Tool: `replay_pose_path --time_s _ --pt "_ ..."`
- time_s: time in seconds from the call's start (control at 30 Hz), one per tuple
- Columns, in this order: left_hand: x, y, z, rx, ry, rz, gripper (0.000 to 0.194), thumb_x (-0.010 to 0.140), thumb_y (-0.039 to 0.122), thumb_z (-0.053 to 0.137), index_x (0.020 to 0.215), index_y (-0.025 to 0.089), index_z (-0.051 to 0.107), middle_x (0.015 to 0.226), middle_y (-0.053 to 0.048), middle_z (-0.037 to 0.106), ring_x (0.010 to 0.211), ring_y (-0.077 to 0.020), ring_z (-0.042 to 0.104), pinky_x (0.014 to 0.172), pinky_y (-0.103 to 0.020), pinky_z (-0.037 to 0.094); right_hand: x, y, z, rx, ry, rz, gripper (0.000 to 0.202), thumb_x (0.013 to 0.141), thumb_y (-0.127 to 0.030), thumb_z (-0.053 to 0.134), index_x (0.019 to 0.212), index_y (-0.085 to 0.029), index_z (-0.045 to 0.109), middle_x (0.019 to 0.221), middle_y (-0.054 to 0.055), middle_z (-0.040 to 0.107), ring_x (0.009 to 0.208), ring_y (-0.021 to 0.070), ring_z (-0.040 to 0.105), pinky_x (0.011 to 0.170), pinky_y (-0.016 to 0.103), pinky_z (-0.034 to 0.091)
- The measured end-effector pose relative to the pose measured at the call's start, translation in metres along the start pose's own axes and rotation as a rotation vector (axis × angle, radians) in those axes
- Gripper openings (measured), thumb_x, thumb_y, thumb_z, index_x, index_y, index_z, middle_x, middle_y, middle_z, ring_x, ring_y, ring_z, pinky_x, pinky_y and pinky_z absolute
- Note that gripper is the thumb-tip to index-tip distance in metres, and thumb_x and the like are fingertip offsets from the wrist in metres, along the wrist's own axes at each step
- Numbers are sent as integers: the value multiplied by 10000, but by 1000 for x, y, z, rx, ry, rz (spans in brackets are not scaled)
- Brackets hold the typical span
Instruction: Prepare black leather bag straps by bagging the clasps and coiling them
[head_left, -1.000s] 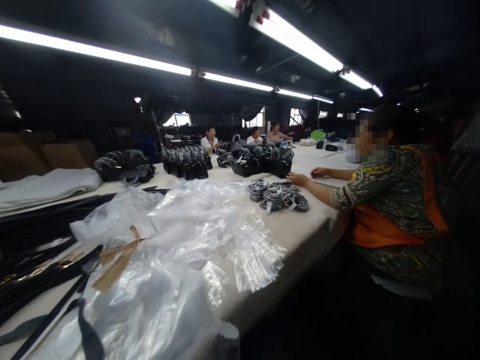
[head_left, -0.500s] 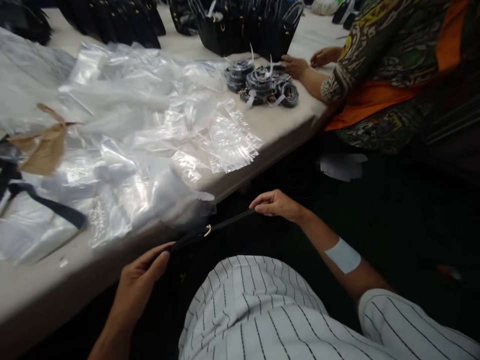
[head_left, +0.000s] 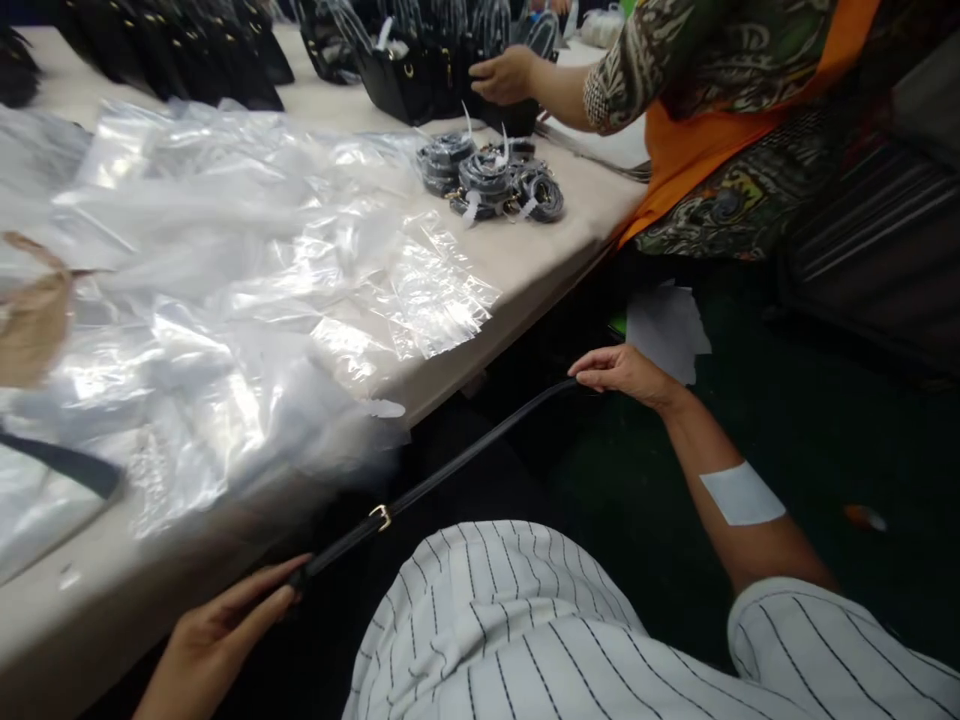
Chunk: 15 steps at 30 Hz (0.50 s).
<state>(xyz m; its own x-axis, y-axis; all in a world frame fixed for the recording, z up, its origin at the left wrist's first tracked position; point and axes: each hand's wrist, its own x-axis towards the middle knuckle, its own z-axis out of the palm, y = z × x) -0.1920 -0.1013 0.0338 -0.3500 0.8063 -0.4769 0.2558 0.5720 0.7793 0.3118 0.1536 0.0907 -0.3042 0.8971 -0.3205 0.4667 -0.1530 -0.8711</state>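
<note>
A thin black strap [head_left: 465,456] with a gold buckle [head_left: 381,517] stretches diagonally between my two hands, beside the table edge. At its lower left end, my left hand [head_left: 225,625] pinches it between thumb and fingers. The upper right end is pinched in my right hand [head_left: 622,372], out over the dark floor. The buckle lies nearer to my left hand. Clear plastic bags [head_left: 255,300] cover much of the table close by.
Coiled, wrapped straps [head_left: 487,175] sit on the pale table [head_left: 559,255]. Black handbags [head_left: 420,80] stand behind them, where another person's hand [head_left: 506,76] reaches. Brown material [head_left: 34,325] lies at the left. White sheets [head_left: 667,330] are on the floor.
My hands have moved apart, the right one up and right, the left one down and left, exposing more strap. The other person's hand has risen from beside the coils to the handbags.
</note>
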Motion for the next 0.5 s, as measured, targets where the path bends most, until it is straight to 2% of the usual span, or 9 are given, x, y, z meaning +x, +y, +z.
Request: replay_pose_path --time_s 0.1,0.13,0.2,0.27,0.37,0.43,0.5 --pt "-6 21 10 53 -73 95 453 637 525 782 980 230 781 894 -42 778 823 -254 711 723 -280 589 -4 19 16 -39 -134 34 315 670 -352 797 833 -85 758 559 37 628 511 122 530 468 233 368" --pt "-9 31 14 66 -70 155 405 674 510 763 968 231 780 897 -42 774 830 -251 706 742 -288 584 -5 24 28 -43 -211 45 327 684 -357 786 862 -83 761 587 54 650 530 138 561 481 238 400" --pt "-16 53 27 109 -105 275 302 756 459 713 957 243 777 904 -41 765 849 -242 701 770 -298 574 -10 27 61 -12 -437 80 387 759 -355 735 1053 -104 736 754 87 705 641 163 627 571 260 482" --pt "-24 75 47 160 -168 392 212 819 391 666 959 269 769 909 -32 760 866 -227 699 788 -298 565 -18 20 102 33 -624 72 477 806 -340 704 1246 -162 652 884 76 706 679 146 636 638 265 511" --pt "-36 102 84 241 -295 572 163 840 276 656 968 295 754 911 -21 754 870 -203 699 802 -286 556 -35 -6 157 156 -891 14 608 728 -346 794 1296 -224 614 860 13 679 653 106 612 588 189 477" --pt "-35 114 101 274 -370 706 166 854 233 639 977 281 739 882 -24 735 816 -178 695 750 -258 556 -45 -22 177 222 -1033 27 504 759 -438 761 1198 -204 681 687 -24 627 518 79 538 474 158 414" --pt "-23 124 105 277 -347 841 157 886 244 603 996 258 714 930 -42 708 822 -167 686 729 -244 555 -52 -30 180 255 -1006 -14 438 793 -522 709 1035 -157 740 565 -39 546 436 61 462 408 148 340"
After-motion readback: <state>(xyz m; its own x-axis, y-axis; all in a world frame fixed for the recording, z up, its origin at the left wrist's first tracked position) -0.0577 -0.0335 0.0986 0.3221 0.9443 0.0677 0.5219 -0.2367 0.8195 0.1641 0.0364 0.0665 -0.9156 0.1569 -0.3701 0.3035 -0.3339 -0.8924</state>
